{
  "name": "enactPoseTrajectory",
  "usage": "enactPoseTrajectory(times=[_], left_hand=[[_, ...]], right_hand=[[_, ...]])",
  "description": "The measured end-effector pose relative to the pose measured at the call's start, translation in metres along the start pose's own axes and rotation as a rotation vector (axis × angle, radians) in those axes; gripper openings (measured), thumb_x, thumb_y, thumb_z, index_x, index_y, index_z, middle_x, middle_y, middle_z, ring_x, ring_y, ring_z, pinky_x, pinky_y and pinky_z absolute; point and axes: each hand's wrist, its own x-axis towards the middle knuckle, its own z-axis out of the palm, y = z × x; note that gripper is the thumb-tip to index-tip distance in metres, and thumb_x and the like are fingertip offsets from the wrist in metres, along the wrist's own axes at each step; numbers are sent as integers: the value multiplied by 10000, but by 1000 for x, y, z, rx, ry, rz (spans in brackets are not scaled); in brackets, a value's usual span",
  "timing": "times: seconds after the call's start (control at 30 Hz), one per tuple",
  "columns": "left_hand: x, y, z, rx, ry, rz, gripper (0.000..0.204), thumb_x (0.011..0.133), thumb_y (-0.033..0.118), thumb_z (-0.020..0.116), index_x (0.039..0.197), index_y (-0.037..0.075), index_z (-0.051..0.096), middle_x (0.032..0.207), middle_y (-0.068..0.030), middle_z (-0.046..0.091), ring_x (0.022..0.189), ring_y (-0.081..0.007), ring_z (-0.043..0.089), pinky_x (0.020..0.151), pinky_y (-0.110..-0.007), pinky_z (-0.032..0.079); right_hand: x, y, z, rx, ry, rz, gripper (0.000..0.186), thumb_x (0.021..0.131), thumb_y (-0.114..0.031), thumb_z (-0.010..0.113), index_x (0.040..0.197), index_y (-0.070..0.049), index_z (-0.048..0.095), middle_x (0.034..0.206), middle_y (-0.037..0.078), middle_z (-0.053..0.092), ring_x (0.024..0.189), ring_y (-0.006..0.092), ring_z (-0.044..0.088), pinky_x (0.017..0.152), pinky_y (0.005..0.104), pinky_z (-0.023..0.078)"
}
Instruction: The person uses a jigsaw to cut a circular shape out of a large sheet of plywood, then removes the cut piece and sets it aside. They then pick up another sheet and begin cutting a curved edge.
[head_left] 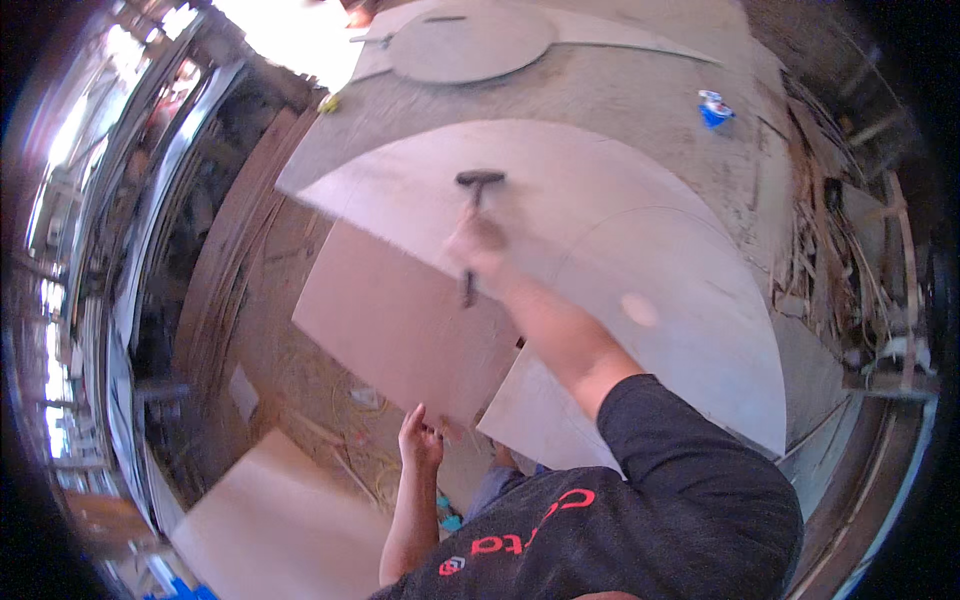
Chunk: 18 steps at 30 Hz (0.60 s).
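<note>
My right hand (476, 243) is closed around the handle of a hammer (481, 179), somewhat blurred. The dark head points away from me, and the handle's end sticks out below my fist. It is over a large pale board (640, 260) with a curved far edge and a faint arc drawn on it. A brown board (410, 325) lies against the pale board's left side. Close to the brown board's near corner, my left hand (422, 440) is raised with its fingers apart. A small dark spot shows at its fingers, too small to make out.
Beyond the pale board lies a round board (470, 45) on another sheet. A blue and white packet (714, 110) sits at far right. Stacked sheets (235, 250) line the left, scrap wood (815, 240) the right. Another board (285, 525) is at lower left.
</note>
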Motion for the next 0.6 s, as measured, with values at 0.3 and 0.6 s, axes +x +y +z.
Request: enactPoseTrajectory(times=[0.3, 0.6], left_hand=[[-12, 6, 3, -31, 202, 12, 341, 892, 224, 681, 1173, 79, 554, 1100, -66, 626, 956, -227, 626, 727, -354, 525], [5, 5, -3, -7, 157, -8, 344, 921, 237, 660, 1207, 77, 556, 1164, -83, 629, 1047, -227, 619, 854, -401, 533]], right_hand=[[129, 189, -154, 72, 473, -224, 271, 675, -124, 652, 920, -60, 556, 853, 133, 598, 793, 266, 590, 729, 390, 489], [133, 284, -244, -662, 239, -39, 595, 896, -446, 578, 1355, -73, 515, 1304, 248, 561, 1234, 411, 511, 1035, 482, 406]])
